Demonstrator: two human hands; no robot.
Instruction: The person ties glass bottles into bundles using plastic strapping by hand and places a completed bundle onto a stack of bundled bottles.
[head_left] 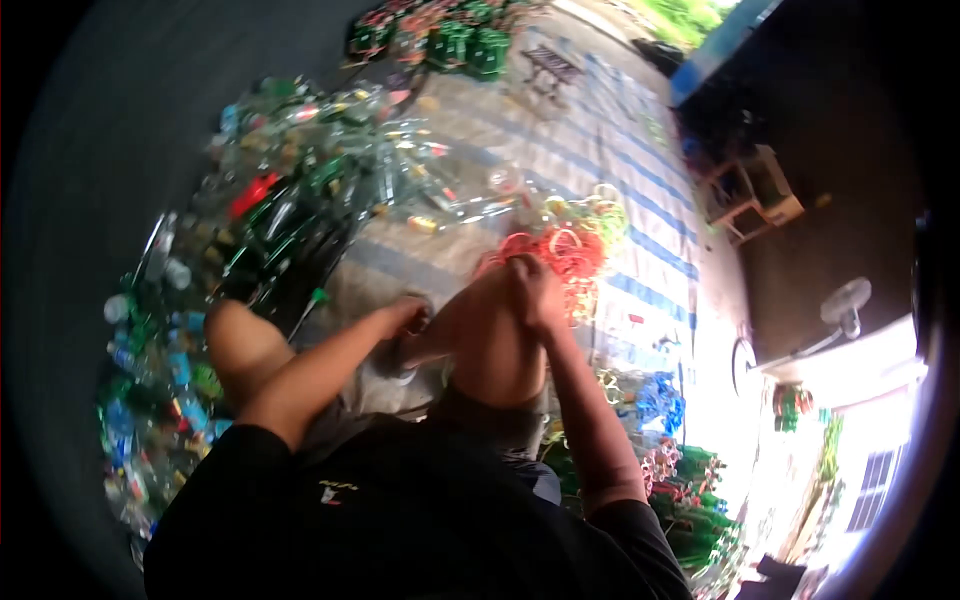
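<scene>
My left hand is low between my knees with its fingers curled in; what they hold, if anything, I cannot make out. Beside my raised knee, my right hand has bent, closed fingers at the near edge of a heap of red plastic loops. Blur hides whether a loop is between those fingers. Paler, yellowish loops lie just behind the red ones. Clear plastic bottles are on the floor beyond my hands, and dark green bottles are piled to the left.
A striped tarp covers the floor. Mixed bottles spread along my left side. Bundled green bottles stand at the back, and more green bottles are at right, near blue loops. A fan stands farther right.
</scene>
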